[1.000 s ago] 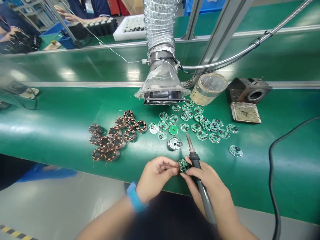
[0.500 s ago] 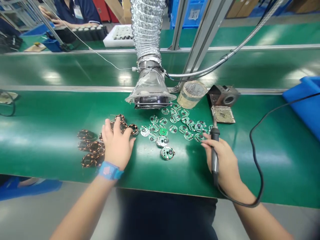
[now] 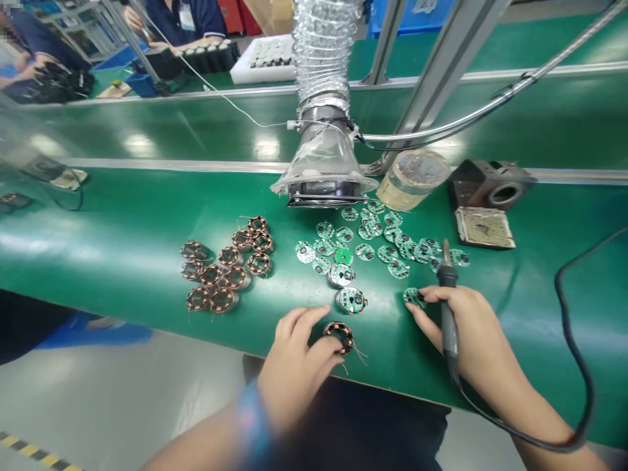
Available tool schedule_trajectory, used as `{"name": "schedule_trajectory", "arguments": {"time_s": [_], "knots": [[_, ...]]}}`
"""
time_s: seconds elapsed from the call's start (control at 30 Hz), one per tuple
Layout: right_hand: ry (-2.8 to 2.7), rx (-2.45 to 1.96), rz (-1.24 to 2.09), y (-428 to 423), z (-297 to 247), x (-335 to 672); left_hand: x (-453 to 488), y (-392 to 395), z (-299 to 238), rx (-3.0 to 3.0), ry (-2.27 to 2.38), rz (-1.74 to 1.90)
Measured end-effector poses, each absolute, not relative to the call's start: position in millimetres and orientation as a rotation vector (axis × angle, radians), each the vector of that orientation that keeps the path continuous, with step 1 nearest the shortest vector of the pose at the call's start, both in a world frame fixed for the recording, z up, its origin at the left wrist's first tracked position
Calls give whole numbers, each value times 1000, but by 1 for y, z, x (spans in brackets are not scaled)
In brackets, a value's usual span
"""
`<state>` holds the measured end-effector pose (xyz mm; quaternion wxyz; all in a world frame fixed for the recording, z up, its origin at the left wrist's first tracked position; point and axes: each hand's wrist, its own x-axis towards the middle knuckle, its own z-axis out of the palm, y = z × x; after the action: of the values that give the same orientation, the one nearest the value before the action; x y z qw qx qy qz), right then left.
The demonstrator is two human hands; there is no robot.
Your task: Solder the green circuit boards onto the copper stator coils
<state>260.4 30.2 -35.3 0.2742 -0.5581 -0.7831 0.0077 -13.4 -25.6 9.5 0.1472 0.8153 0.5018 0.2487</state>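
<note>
My left hand (image 3: 294,369) sits at the near edge of the green mat, with thumb and fingers closing on a copper-wound coil ring (image 3: 339,337). My right hand (image 3: 466,327) grips a soldering iron (image 3: 447,307) with its tip pointing up and away. Its fingertips rest beside a small green circuit board (image 3: 413,297). Between my hands lies a round board mounted on a coil (image 3: 351,299). Several loose green boards (image 3: 377,235) are scattered farther up, and several copper coil assemblies (image 3: 226,268) stand grouped at the left.
A clear fume hood on silver ducting (image 3: 324,176) stands behind the boards, beside a tape roll (image 3: 412,180), a dark iron holder (image 3: 490,186) and a scorched pad (image 3: 485,227). A black cord (image 3: 572,327) curves along the right. A co-worker (image 3: 181,19) sits beyond the belt.
My left hand has come back from the coil group with a coil ring. The board once held between my hands now lies on the mat. The iron has shifted right.
</note>
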Motion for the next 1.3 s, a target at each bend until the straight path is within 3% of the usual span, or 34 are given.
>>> {"name": "schedule_trajectory", "arguments": {"time_s": [0.2, 0.53, 0.73, 1.07, 1.3], "knots": [[-2027, -1484, 88, 16, -38, 252, -31, -26, 4, 1998, 1480, 764], [-2014, -1508, 198, 4, -38, 250, -8, -17, -10, 2211, 1106, 821], [-2037, -1489, 155, -1, -35, 249, -17, -26, -4, 2216, 1251, 919], [-2065, -1502, 125, 0, -38, 255, 0, -6, 6, 2607, 982, 728], [-1958, -1238, 401, -17, -10, 207, 7, -9, -4, 1619, 1218, 985]]}}
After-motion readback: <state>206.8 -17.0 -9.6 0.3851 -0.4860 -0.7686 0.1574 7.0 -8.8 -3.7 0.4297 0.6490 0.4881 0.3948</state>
